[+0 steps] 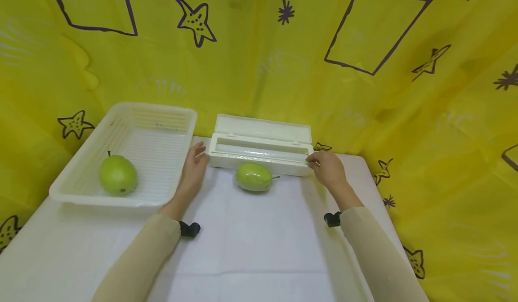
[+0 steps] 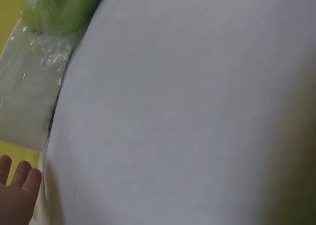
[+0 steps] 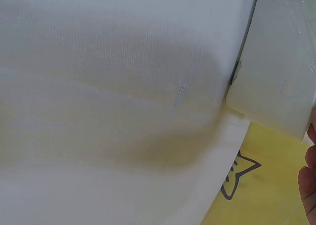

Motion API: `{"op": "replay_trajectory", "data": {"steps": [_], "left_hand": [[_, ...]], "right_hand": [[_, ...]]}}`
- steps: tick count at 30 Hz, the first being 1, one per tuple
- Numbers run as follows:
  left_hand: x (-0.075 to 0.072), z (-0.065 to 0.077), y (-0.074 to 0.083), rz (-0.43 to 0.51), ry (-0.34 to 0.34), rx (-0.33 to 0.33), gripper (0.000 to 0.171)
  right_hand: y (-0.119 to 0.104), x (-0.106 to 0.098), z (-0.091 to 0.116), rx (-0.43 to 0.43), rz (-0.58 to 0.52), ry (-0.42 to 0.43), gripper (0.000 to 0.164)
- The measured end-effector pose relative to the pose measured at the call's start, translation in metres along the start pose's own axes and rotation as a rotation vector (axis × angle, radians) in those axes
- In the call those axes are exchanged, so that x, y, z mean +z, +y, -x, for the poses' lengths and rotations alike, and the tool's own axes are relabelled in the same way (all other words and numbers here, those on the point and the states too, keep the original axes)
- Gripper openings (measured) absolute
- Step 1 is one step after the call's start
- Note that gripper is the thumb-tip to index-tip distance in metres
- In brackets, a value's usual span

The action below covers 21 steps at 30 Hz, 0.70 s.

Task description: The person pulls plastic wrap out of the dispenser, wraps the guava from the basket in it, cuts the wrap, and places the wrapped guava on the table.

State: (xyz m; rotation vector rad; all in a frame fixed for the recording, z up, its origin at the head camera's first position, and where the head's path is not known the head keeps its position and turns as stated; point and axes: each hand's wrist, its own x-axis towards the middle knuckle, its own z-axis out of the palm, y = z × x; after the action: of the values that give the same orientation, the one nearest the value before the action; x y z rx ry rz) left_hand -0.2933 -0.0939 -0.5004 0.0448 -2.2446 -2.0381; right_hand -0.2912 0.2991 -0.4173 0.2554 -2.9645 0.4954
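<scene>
A white plastic wrap dispenser [image 1: 259, 163] stands at the back of the table with its lid [image 1: 263, 129] raised and a roll of film [image 1: 261, 151] inside. Against its front lies a green pear [image 1: 254, 177], stem to the right, under shiny clear film. My left hand [image 1: 194, 169] is upright at the dispenser's left end, fingers loosely extended and holding nothing. At the other end my right hand [image 1: 328, 169] pinches a small green slide cutter [image 1: 307, 163] on the front edge; the fingers partly hide it. In the right wrist view only fingertips show beside the dispenser's end [image 3: 276, 81].
A white plastic basket [image 1: 121, 202] stands left of my left hand, with another green pear [image 1: 118, 175] in it. White cloth [image 1: 259, 243] covers the table. A yellow patterned curtain [image 1: 251, 68] hangs close behind the dispenser and along the right side.
</scene>
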Motion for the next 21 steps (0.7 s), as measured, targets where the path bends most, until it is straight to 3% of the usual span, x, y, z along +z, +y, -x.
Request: {"op": "replay_trajectory", "data": {"steps": [2,5,11,17,21], "left_hand": [[0.006,0.005,0.003,0.022,-0.081,0.008,0.062],[0.015,0.006,0.002,0.028,-0.108,0.032,0.072],[0.029,0.002,-0.009,0.066,0.024,0.027,0.071],[0.032,0.004,-0.008,-0.010,0.084,0.028,0.072],[0.028,0.004,-0.006,0.004,0.096,0.017,0.070]], "right_hand": [[0.002,-0.001,0.000,-0.007,0.008,0.000,0.016],[0.002,-0.003,-0.001,-0.011,0.014,-0.010,0.015],[0.002,-0.002,-0.004,-0.007,0.017,-0.034,0.016],[0.001,-0.002,-0.004,-0.043,0.028,-0.011,0.014],[-0.001,-0.002,-0.005,-0.060,0.031,0.000,0.013]]}}
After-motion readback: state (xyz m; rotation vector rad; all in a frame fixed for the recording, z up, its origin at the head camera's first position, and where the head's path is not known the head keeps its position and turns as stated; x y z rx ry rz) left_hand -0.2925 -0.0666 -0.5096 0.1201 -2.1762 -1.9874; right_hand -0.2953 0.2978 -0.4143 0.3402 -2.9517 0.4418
